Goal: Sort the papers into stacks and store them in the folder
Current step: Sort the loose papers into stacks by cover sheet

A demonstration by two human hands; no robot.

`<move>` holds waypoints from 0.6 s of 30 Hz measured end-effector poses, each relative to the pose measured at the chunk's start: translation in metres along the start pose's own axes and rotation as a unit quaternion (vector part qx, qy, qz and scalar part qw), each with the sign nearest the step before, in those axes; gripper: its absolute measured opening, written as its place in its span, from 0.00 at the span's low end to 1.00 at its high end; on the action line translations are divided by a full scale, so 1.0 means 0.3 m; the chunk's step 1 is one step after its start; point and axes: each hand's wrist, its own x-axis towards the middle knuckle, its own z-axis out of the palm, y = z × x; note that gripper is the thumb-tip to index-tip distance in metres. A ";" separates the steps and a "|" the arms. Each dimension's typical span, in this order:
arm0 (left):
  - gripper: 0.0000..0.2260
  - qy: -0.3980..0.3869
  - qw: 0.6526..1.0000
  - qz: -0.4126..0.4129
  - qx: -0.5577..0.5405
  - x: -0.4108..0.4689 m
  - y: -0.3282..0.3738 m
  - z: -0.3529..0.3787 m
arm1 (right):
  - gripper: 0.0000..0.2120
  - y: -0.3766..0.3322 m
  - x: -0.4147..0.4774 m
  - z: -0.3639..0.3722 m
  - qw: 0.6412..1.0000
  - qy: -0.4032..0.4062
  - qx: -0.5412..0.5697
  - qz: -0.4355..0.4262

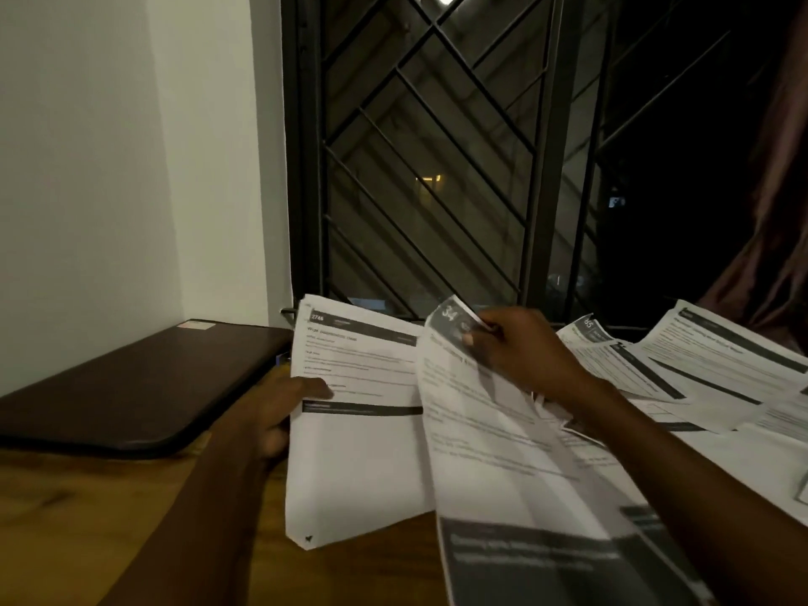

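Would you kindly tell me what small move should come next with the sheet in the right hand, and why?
Probably lay the sheet marked 34 onto the sheet marked 2748 and square them. The right hand pinches its top corner with it lifted, the left hand grips the 2748 sheet's left edge, and more loose papers wait unsorted on the right.

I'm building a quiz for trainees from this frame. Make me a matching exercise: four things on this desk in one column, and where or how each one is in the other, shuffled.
1. sheet 2748
2. sheet 34
3. dark case
4. sheet 65

A. closed, on the table by the wall
B. pinched at its top by the right hand
C. among loose sheets right of the right hand
D. held at its left edge by the left hand

Pairs: 1-D, 2-B, 3-A, 4-C
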 end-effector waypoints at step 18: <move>0.16 0.033 0.999 -0.022 0.033 0.048 -0.014 0.001 | 0.26 -0.044 0.217 0.406 0.991 0.034 0.117 0.050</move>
